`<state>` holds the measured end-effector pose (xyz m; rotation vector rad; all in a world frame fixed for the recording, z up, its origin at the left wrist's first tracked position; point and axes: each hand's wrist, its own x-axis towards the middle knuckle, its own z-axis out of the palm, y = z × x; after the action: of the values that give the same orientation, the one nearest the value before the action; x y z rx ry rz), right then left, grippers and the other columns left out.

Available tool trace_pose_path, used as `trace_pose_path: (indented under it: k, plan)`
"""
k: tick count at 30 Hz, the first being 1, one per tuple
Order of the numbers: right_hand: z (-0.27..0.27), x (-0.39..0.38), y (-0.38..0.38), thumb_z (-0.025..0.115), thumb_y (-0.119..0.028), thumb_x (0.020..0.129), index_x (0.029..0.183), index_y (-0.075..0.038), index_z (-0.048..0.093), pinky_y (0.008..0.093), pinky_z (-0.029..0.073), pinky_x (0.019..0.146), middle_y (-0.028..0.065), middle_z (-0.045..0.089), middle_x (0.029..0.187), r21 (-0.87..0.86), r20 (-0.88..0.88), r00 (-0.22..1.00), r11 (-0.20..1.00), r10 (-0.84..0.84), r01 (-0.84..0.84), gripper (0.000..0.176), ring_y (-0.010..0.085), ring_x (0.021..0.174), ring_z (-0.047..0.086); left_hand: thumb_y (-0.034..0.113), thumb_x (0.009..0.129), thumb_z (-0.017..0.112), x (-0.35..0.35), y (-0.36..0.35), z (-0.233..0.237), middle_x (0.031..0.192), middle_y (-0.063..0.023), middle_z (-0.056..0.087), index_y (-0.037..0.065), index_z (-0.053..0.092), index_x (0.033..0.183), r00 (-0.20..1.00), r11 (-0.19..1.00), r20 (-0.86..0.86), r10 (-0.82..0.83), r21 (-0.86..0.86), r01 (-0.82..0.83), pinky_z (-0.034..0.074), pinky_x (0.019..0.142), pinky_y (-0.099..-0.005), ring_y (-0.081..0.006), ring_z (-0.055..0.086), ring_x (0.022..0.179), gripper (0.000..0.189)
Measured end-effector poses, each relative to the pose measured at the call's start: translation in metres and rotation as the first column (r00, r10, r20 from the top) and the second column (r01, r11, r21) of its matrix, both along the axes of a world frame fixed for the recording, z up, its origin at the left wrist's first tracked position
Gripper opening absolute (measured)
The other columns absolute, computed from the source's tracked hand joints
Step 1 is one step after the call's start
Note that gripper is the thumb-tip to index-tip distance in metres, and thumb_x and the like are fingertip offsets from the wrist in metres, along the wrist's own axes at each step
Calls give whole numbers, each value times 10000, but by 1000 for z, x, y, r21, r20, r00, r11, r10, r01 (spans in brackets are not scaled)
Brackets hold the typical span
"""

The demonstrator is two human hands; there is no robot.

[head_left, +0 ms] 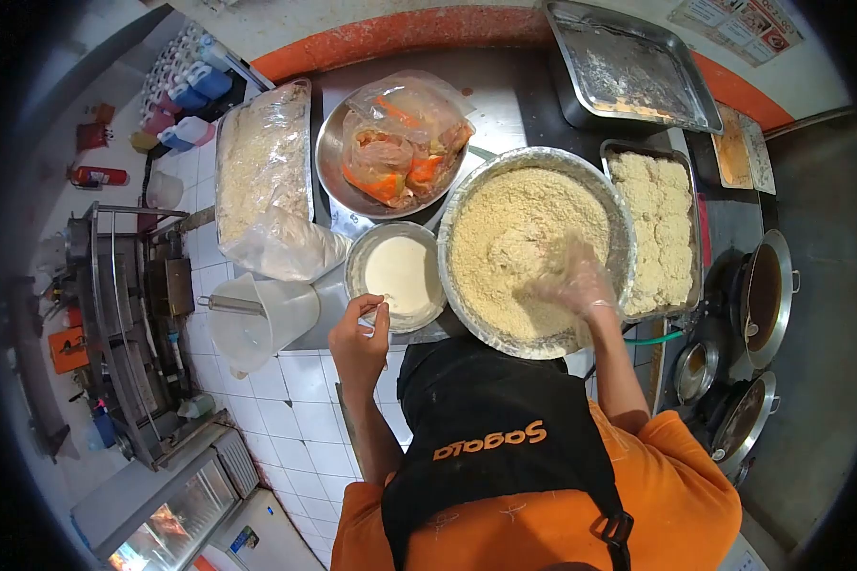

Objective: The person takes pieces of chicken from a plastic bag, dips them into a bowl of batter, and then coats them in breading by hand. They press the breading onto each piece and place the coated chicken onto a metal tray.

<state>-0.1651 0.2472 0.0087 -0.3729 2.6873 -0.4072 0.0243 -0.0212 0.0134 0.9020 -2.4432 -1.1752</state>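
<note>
My right hand (581,281), in a clear plastic glove, is blurred over the crumbs in the large metal bowl (454,303); its fingers are smeared by motion. At the near rim of the smaller bowl of pale batter (402,274) is my left hand (360,333), bare, with fingers curled and thumb close to the index finger. Whatever it may pinch is too small to make out. Behind the batter, a metal bowl (330,169) holds plastic bags with orange and pinkish contents (390,152). A tray of pale crumb-coated pieces (652,228) stands right of the large bowl.
Left are a bagged tray of crumbs (265,157), a tied plastic bag (288,246) and a clear pitcher (267,319) with a metal-handled tool. A floury empty tray (633,67) sits back right. Large pans (767,295) stand far right.
</note>
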Motion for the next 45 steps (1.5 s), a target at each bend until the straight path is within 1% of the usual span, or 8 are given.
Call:
trace_pose_path:
  k: [3,21,23,25,26,32,36,45]
  plan:
    - [-40,12,-17,770,-423,759,1446,74,337,405,485,1010,289,506,1356,393,298,954,915,-40,-85,952,430,1180,573,79,879,708,-2,4,6,910,-127,745,37,687,1010,998,997,57,35,73,-39,535,585,-282,-195,701,632,139]
    - [-29,9,-10,765,-149,742,1084,96,634,449,537,672,289,665,801,-486,96,989,862,-114,146,440,398,738,690,152,908,697,-3,-1,-3,934,-114,754,51,693,1031,989,1000,145,3,-4,-2,564,675,-320,-230,739,859,160]
    - [4,2,-21,709,-113,773,1248,124,560,434,540,865,362,647,1065,-391,223,974,912,-38,125,551,413,1009,680,156,909,698,0,-3,-5,936,-115,754,51,693,1032,987,1000,157,18,-1,-19,561,672,-320,-229,738,863,162]
    - [-32,6,-27,530,-61,881,1390,152,409,427,470,1042,390,503,1332,742,-262,388,442,884,-504,565,464,1267,529,160,909,700,-1,-4,-8,938,-116,754,51,693,1033,986,1000,164,17,7,-18,558,670,-320,-227,738,866,165]
    - [-78,22,-37,410,-33,898,1490,152,219,449,259,1216,396,298,1503,98,-330,833,893,445,-439,649,519,1410,316,159,910,700,-1,-4,-8,938,-115,753,48,692,1036,987,1000,161,11,10,-13,555,667,-315,-219,736,871,168]
    - [-50,-34,-2,468,-87,929,1502,59,310,414,313,1179,283,375,1520,-321,179,957,933,229,-164,613,349,1411,406,138,913,699,-8,-2,-3,928,-109,749,34,692,1044,990,999,140,8,32,-13,549,667,-292,-185,728,876,168]
    - [-38,-35,0,668,-361,904,1129,15,694,474,498,920,262,689,1079,-225,-67,987,966,-145,127,439,363,1009,667,120,909,700,-9,0,-1,917,-108,746,33,694,1038,992,997,126,-20,80,10,539,662,-289,-170,721,873,155]
    - [-74,-39,-8,613,-444,955,1449,91,389,378,409,1102,309,452,1449,-504,459,888,811,-40,297,762,366,1351,463,119,904,709,-12,1,-4,904,-99,743,31,705,1006,992,995,112,-65,81,56,489,639,-263,-155,708,865,134]
